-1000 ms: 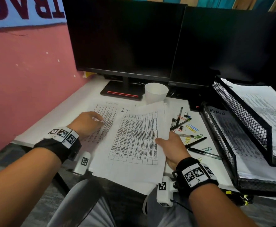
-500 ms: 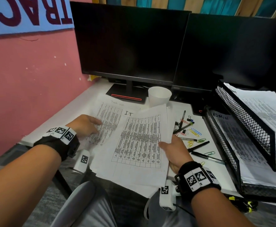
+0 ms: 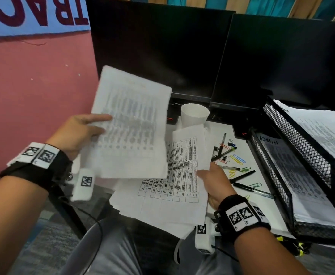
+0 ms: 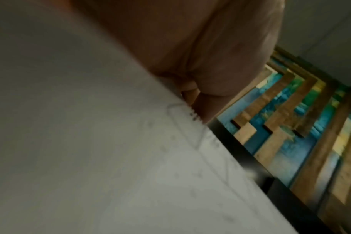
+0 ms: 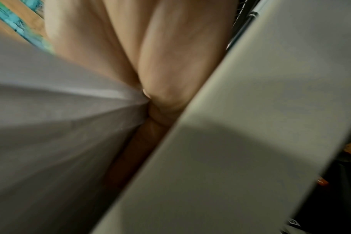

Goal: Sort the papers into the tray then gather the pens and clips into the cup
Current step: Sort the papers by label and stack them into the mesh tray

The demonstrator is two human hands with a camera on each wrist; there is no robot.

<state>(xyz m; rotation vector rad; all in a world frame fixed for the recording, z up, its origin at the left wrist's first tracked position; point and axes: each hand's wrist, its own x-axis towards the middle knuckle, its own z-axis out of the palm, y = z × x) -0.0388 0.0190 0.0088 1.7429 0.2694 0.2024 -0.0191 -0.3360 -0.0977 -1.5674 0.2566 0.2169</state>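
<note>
My left hand [image 3: 87,128] pinches a printed sheet [image 3: 131,124] and holds it up, blurred, above the desk's left side; the left wrist view shows that sheet [image 4: 110,142] under my fingers [image 4: 220,63]. My right hand [image 3: 212,179] grips the right edge of a stack of table-printed papers [image 3: 174,171] that hangs over the desk's front edge. In the right wrist view its fingers [image 5: 160,63] pinch paper [image 5: 60,110]. A white cup [image 3: 194,114] stands behind the stack. Pens [image 3: 242,176] and coloured clips [image 3: 238,158] lie scattered to the right.
A black mesh two-tier tray [image 3: 293,155] stands at the right, with papers on both tiers. Two dark monitors [image 3: 162,50] fill the back of the desk. A pink wall [image 3: 33,86] closes the left side. My lap shows below the desk edge.
My left hand has lifted the left sheet off the desk and raised it up. My right hand has kept its hold on the stack's right edge.
</note>
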